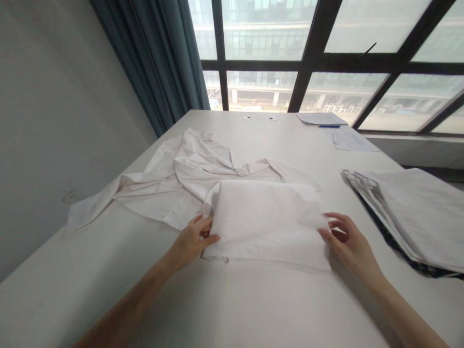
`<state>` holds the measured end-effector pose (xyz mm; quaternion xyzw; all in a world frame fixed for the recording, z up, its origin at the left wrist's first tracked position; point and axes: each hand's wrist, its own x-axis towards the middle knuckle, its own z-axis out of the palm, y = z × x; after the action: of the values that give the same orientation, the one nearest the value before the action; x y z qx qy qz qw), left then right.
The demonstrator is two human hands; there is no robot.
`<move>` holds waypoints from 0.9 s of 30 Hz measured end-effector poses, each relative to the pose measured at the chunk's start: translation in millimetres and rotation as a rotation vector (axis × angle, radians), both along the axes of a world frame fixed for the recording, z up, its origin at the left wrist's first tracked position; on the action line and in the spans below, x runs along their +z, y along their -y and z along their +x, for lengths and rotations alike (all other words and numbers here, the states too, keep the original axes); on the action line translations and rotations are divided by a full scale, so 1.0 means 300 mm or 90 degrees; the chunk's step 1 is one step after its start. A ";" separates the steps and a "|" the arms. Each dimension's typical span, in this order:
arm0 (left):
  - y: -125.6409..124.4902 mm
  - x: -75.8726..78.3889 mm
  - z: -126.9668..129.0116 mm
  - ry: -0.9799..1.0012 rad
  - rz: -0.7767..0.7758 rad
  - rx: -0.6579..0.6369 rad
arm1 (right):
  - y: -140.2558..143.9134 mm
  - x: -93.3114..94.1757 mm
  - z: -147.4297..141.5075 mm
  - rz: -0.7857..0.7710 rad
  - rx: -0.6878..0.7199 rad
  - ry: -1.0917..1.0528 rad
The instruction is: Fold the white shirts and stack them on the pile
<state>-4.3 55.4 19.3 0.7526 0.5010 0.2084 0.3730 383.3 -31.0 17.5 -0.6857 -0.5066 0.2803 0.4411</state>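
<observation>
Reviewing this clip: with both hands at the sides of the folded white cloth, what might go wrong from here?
1. The folded white cloth lies partly on the crumpled white shirt; sliding it may drag the shirt along.
2. The left hand pinches only the left edge, and the right hand barely touches the right edge, so lifting could let the fold sag open.
3. The shirt's sleeve hangs over the white table edge and might pull the shirt off.

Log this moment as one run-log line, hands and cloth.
left hand: gripping folded white cloth left edge | right hand: fingertips at its right edge | loose white garment: behind | stack: right
</observation>
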 end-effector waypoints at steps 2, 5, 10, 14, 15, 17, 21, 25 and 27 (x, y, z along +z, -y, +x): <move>-0.001 0.006 0.004 -0.010 0.014 -0.011 | 0.001 0.008 0.001 0.004 -0.011 0.003; -0.001 0.005 0.007 -0.021 0.035 -0.011 | 0.001 0.006 0.009 -0.014 0.012 0.035; 0.011 -0.027 0.010 -0.027 0.103 0.020 | -0.003 -0.025 0.027 0.016 0.039 0.208; 0.038 -0.037 0.020 -0.042 0.343 0.101 | 0.007 -0.019 -0.004 0.228 0.031 0.450; 0.048 -0.031 0.025 -0.065 0.428 0.105 | 0.013 -0.013 -0.022 0.260 0.063 0.480; 0.066 -0.011 0.039 -0.119 0.571 0.062 | 0.024 -0.002 -0.065 0.289 0.180 0.501; 0.088 0.016 0.070 -0.137 0.606 -0.190 | 0.040 0.000 -0.145 0.273 0.463 0.525; 0.080 0.005 0.078 -0.091 0.464 -0.290 | 0.041 -0.004 -0.171 0.281 0.499 0.535; 0.074 -0.003 0.073 -0.083 0.415 -0.282 | 0.038 0.000 -0.170 0.288 0.495 0.529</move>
<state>17.5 33.2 18.4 0.9331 0.2565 0.2227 0.1183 332.2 -42.5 17.4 -0.3920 -0.8963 0.0155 0.2069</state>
